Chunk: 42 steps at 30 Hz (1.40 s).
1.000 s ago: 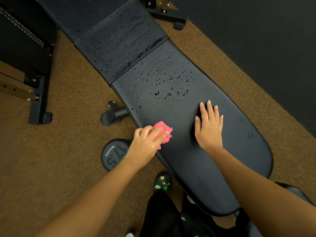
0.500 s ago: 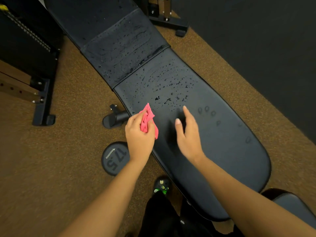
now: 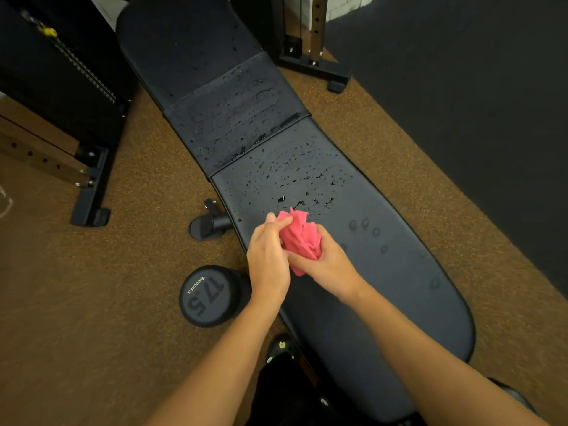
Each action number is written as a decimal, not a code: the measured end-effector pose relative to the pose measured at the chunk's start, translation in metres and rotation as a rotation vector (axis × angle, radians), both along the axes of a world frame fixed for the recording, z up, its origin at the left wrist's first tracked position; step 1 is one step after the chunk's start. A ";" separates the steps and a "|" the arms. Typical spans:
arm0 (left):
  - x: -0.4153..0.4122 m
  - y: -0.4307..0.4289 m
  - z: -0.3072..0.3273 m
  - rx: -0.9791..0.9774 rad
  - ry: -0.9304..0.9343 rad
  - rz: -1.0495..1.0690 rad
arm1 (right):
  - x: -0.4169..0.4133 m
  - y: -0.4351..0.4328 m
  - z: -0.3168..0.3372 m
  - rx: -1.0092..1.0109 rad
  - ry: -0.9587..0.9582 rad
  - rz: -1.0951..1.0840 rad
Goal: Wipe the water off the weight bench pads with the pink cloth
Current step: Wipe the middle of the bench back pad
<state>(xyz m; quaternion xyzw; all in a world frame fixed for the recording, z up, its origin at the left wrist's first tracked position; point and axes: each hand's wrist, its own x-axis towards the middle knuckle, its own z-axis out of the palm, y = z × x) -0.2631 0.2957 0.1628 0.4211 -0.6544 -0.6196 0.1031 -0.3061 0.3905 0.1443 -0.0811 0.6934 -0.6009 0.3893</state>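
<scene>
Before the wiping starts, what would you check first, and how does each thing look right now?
1. Pink cloth in hand: ok, the left hand and right hand both grip it.
2. Cloth spread for wiping: not ok, it is bunched up.
3. Long pad dry: not ok, water drops lie just beyond the cloth.
4. Middle pad dry: not ok, it is beaded with water, which pools at the seam.
5. Path to the drops: ok, nothing lies on the pad between.
6. Far pad dry: cannot tell, too dark.
</scene>
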 end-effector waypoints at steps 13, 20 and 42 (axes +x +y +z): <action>0.003 -0.033 -0.030 -0.375 -0.093 0.088 | -0.047 0.004 -0.039 0.366 0.584 -0.001; -0.036 -0.074 -0.051 -0.862 -0.188 -0.123 | -0.052 0.006 -0.080 0.597 1.277 0.218; -0.066 -0.099 -0.092 -1.322 -0.336 -0.588 | -0.068 -0.018 -0.074 0.680 1.165 0.069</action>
